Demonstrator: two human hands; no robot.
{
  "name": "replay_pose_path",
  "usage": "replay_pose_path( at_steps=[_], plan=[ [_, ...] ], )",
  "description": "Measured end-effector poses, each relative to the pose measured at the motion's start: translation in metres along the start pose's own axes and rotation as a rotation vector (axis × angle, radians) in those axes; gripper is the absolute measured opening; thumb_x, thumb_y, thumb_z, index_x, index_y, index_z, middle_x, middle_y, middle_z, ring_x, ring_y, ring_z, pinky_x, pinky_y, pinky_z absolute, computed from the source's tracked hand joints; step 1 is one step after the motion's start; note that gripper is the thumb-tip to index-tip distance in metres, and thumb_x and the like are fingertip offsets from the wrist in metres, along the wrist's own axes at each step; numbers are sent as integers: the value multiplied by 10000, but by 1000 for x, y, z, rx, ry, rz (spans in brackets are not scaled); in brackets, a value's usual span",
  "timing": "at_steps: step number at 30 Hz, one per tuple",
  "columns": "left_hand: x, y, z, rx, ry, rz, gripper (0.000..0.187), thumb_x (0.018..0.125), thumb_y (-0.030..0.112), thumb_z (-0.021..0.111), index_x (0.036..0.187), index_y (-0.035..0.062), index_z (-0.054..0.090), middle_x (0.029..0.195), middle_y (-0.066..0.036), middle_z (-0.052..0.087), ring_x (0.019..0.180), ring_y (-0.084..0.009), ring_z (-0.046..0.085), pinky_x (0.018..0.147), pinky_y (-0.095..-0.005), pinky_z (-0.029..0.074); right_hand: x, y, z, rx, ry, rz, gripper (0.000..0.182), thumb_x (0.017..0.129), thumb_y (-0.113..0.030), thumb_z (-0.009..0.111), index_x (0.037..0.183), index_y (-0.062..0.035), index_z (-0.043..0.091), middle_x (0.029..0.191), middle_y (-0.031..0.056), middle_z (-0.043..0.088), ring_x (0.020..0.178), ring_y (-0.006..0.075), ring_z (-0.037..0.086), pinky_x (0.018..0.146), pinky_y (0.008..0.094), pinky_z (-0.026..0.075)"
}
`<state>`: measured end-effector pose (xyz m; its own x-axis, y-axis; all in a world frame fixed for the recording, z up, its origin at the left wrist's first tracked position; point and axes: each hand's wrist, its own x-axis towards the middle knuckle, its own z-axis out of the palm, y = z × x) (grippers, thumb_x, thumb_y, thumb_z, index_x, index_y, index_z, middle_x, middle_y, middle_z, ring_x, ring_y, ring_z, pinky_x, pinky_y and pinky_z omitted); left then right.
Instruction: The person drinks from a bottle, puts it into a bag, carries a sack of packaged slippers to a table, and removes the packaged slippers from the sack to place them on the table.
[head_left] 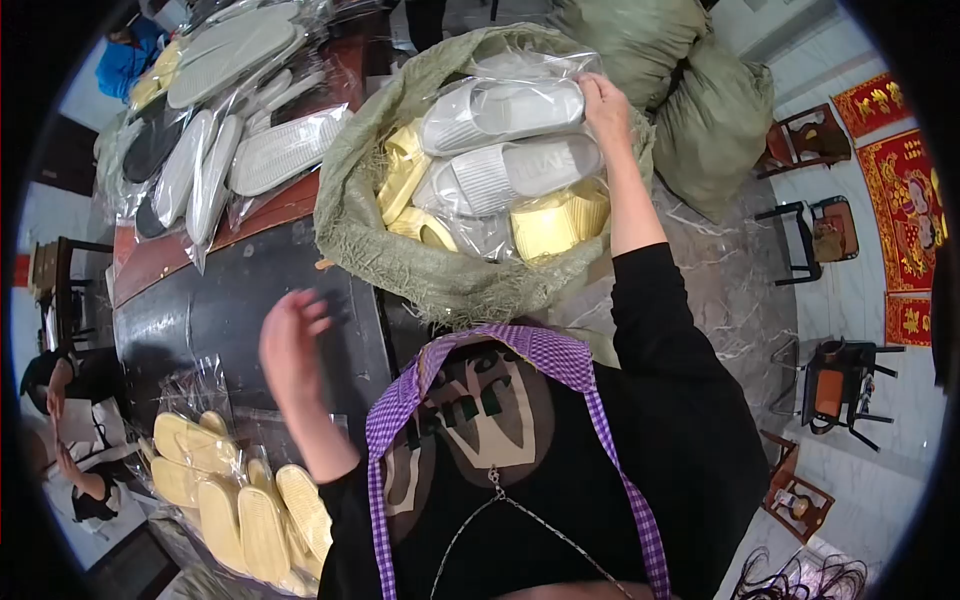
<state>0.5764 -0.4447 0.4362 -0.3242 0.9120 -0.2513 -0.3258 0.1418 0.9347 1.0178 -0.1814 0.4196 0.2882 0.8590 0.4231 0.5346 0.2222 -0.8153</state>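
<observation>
A green woven sack (350,215) stands wide open in front of me, holding bagged slippers. White slippers (500,108) in clear plastic lie on top, with gray slippers (515,172) just below them. Yellow slippers (558,222) show at the lower right and left inside the sack. My right hand (604,108) grips the plastic bag at the toe end of the white slippers. Over the dark table (220,310), my left hand (292,345) is raised, slightly blurred, its fingers apart and holding nothing.
Bagged white and black slippers (205,160) are piled at the upper left. Bagged yellow slippers (240,500) lie at the lower left. Full green sacks (710,130) stand behind, right. Chairs (830,228) line the right wall. Another person's hands (62,430) show at far left.
</observation>
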Motion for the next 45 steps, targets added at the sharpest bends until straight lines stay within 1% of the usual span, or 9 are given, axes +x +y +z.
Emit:
replay_pose_path(
  at_steps=[6,12,16,19,22,25,28,31,45],
  plan=[
    [4,-42,119,-370,-768,-325,628,867,436,496,1285,-1,327,1210,-209,481,1042,-302,523,832,-445,453,-38,-91,-9,89,70,-188,170,811,-102,491,863,-15,627,767,97,609,689,193,572,678,294,452],
    [47,-59,143,-1085,-992,-895,729,789,549,533,1283,43,359,1234,-206,456,1104,-355,479,870,-523,418,-171,-167,25,182,-644,-1024,125,692,-68,563,816,-69,580,848,56,565,833,246,548,744,384,445],
    [48,-28,148,-915,-892,-879,578,807,267,617,1249,-26,387,1225,-178,478,1063,-286,528,870,-417,471,-204,-172,39,32,-874,-1152,138,719,-121,556,849,-80,577,877,37,535,889,214,530,792,396,430],
    [65,-51,132,-601,-696,-314,492,794,103,596,1232,-24,413,1197,-168,502,1054,-257,538,881,-379,475,-213,-160,41,-152,-885,-1181,163,738,-149,537,876,-76,583,917,45,557,907,203,531,832,353,432],
    [82,-56,126,-739,-658,-139,350,843,109,548,1168,-4,482,1087,-126,557,956,-219,575,783,-323,523,-225,-127,60,197,-1036,-1062,158,760,-129,561,911,-92,588,989,82,566,977,225,525,918,410,372],
    [88,-45,113,-635,-584,-54,334,859,134,535,1161,-1,486,1059,-115,562,921,-205,579,760,-315,528,-247,-88,56,139,-1193,-58,323,797,-228,604,1060,-45,570,1094,119,558,1071,235,495,964,403,362],
    [86,-40,96,-570,-493,-2,315,880,167,514,1147,3,493,1025,-103,566,882,-190,580,737,-301,531,-238,-89,47,1047,-996,808,640,759,-389,660,1227,-8,447,1191,134,512,1101,225,480,912,392,409],
    [81,-42,93,-554,-457,3,302,899,205,488,1122,2,508,992,-94,567,851,-175,579,714,-280,530,-230,-113,41,1531,-997,704,832,717,-483,669,1311,-12,327,1238,130,471,1105,219,477,898,388,417],
    [83,-66,93,-564,-416,-48,278,908,191,469,1088,-14,522,949,-72,578,813,-156,581,680,-267,525,-230,-95,63,1412,-931,1022,582,788,-250,652,1237,7,385,1178,139,512,1070,287,509,913,483,414]
  ],
)
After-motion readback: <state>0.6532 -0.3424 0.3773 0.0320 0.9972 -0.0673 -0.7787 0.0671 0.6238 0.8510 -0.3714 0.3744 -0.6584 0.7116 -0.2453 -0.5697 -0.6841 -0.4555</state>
